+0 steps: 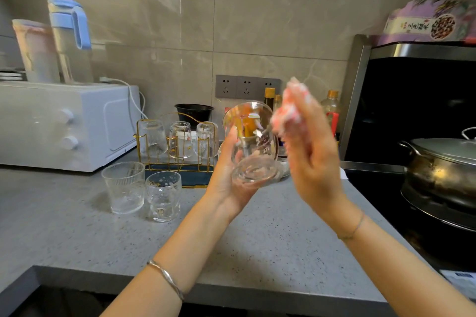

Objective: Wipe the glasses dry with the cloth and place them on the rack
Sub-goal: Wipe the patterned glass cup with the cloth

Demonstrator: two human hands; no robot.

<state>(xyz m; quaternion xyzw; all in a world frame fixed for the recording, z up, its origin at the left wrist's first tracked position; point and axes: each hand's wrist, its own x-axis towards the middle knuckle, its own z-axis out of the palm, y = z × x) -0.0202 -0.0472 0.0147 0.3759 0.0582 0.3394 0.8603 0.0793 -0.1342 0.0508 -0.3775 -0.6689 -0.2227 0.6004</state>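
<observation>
Your left wrist, ringed by a silver bangle [166,278], lay over the grey speckled counter [77,226]. Your left hand [229,177] gripped a clear glass [253,144] above it; your right hand [311,162] clutched the pink-and-white cloth [291,108] beside its rim. Three glasses sat inverted on the gold rack [177,152]. Lettering on the purple box [432,20] was too blurred to read. Grey tiles lined the wall.

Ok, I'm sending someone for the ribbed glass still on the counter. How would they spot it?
Find the white microwave left on the grey counter. In front of the gold rack beside it stand two upright glasses. The ribbed glass is the left, wider one; the dotted glass is narrower.
</observation>
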